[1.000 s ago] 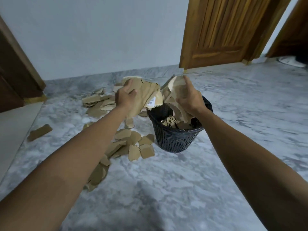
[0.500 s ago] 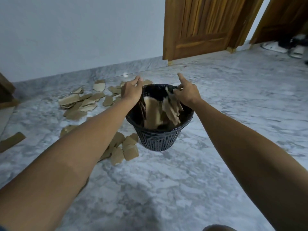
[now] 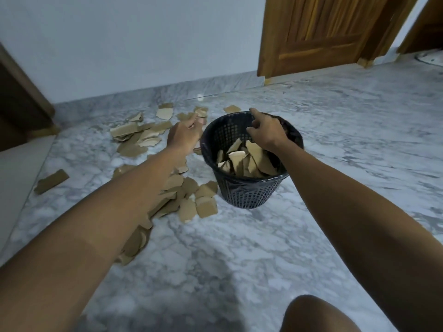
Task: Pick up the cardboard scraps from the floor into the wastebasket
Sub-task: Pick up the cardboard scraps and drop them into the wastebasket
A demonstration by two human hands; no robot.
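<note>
Cardboard scraps [image 3: 206, 207] — tan, ragged, flat

Wastebasket [image 3: 249, 188] mouth open from above, partly covered by right hand [image 3: 265, 131] over far rim; scraps inside [image 3: 247, 161] reach about half depth. Floor [image 3: 335, 144] right of basket and toward near edge bare. Left side: cardboard scraps [image 3: 189, 195] strewn against basket wall, left hand [image 3: 183, 136] above them.

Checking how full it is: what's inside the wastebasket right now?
The wastebasket holds a pile of cardboard scraps, standing on edge and reaching roughly halfway up. The right hand hovers over the far rim, hiding that part. The bottom is covered by the pile.
</note>
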